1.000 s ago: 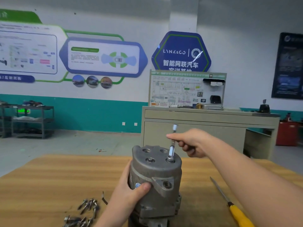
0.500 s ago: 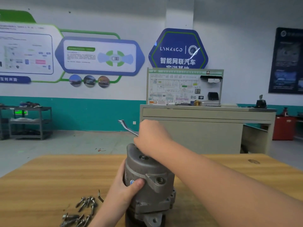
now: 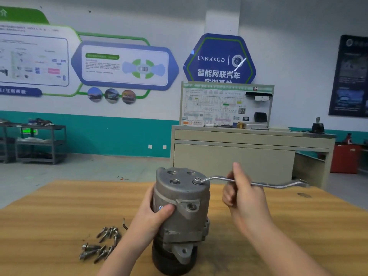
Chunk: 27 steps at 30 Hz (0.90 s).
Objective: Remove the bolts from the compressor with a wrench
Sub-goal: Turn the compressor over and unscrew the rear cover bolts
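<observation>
- Centre of frame: compressor [image 3: 180, 208] stood upright on wooden table [image 3: 49, 216], left hand [image 3: 151, 214] gripping its side.
- Right of centre: right hand [image 3: 242, 193] clasped wrench [image 3: 215, 179]; ring end sat over top bolt [image 3: 197, 180].
- Handling advice: ring should stay fully seated, housing braced firmly.

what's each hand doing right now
Left hand: grips the compressor body.
Right hand: fingers curled round the wrench, whose ring end sits on a top bolt.
</observation>
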Motion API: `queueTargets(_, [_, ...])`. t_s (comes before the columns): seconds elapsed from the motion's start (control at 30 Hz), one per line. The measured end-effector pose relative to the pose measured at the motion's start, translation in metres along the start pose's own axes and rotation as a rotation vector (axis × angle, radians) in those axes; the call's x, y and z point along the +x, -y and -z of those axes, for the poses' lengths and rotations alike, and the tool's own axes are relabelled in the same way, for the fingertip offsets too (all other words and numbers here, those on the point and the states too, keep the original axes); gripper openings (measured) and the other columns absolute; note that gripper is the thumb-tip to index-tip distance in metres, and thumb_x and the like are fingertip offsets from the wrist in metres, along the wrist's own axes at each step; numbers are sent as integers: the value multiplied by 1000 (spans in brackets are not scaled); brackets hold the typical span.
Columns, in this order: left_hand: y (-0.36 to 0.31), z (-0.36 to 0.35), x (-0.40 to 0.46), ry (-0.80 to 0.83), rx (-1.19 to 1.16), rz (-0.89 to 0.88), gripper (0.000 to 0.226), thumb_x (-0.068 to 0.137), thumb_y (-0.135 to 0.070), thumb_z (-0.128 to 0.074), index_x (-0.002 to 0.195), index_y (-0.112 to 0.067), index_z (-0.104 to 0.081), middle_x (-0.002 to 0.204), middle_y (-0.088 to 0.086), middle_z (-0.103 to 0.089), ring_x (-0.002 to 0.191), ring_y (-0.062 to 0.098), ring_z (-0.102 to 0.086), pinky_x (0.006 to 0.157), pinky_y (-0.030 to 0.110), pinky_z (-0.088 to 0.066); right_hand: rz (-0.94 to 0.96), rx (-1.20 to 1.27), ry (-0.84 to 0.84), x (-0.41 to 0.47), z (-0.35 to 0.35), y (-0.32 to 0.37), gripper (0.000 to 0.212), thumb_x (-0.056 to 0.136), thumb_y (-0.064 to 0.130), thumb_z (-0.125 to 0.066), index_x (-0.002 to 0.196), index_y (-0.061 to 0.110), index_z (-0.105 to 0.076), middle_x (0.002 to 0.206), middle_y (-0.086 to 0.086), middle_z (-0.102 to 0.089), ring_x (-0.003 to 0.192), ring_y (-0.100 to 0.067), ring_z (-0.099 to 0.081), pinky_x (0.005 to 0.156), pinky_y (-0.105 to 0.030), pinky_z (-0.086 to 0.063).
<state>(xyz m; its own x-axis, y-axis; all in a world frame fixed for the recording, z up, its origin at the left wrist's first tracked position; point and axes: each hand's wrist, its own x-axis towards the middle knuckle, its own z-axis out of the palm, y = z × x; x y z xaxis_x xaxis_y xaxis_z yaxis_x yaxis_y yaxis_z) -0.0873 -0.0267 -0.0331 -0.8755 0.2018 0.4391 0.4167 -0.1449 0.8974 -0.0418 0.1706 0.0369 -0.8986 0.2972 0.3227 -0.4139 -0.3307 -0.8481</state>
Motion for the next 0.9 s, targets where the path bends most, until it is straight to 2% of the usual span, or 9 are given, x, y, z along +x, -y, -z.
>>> queueTargets(0.07, [0,0,1,-8,1,6,100,33,-74,-85,122,-45,-50,111,-15,-70,104,14,-69,78,30,-59,-200,-29,-52,30,2,1,25,89,28,-65,72,15,-52,41,4,-41,33,-9,-35,31,-19,-23])
queueTargets(0.13, [-1,0,-2,0,3,16,100,35,-74,-85,124,-45,-49,114,-15,-70,106,13,-68,83,33,-58,-352,-241,-31,53,-5,9,25,85,29,-71,72,17,-52,40,7,-43,30,-6,-34,29,-15,-19])
queueTargets(0.27, [-3,1,-5,18,18,4,93,39,-75,-83,122,-50,-50,115,-16,-69,106,11,-68,80,28,-58,-365,-901,127,81,-50,24,27,81,29,-74,64,17,-56,42,6,-46,36,-7,-35,32,-15,-22])
queueTargets(0.37, [-2,2,-4,12,23,20,96,36,-77,-83,122,-51,-48,113,-17,-69,105,11,-68,79,30,-59,-35,-1373,283,76,-101,22,17,79,27,-71,77,12,-62,59,2,-51,49,-11,-43,42,-20,-30])
queueTargets(0.5, [0,4,-5,-15,-5,31,95,39,-67,-85,124,-45,-47,110,-11,-71,101,14,-70,73,29,-59,780,-1835,421,27,-132,11,7,89,21,-60,92,18,-65,80,0,-61,67,-21,-54,57,-27,-34])
queueTargets(0.57, [2,5,-5,-42,-3,36,88,45,-59,-81,124,-41,-47,107,-10,-73,98,12,-71,67,25,-58,1110,-1750,397,-2,-121,3,15,92,25,-55,87,19,-68,83,0,-66,76,-25,-63,57,-28,-34])
queueTargets(0.7, [2,6,-6,-33,37,44,96,49,-68,-79,133,-33,-47,115,-4,-70,98,9,-70,66,23,-57,1205,-1133,210,-33,-69,-4,38,92,33,-57,56,21,-57,56,7,-49,54,-12,-49,45,-26,-36])
queueTargets(0.8, [-1,4,-6,-8,48,38,96,40,-79,-79,125,-50,-47,115,-13,-70,103,11,-69,71,27,-58,753,-515,202,-39,-31,-4,43,94,40,-54,54,24,-50,51,13,-44,51,1,-43,50,-13,-35])
queueTargets(0.9, [-2,3,-3,0,66,46,93,37,-82,-78,121,-57,-47,114,-17,-69,104,9,-68,75,29,-59,196,-217,36,-17,-7,-4,45,94,49,-50,65,22,-69,43,10,-41,40,-7,-37,40,-19,-30])
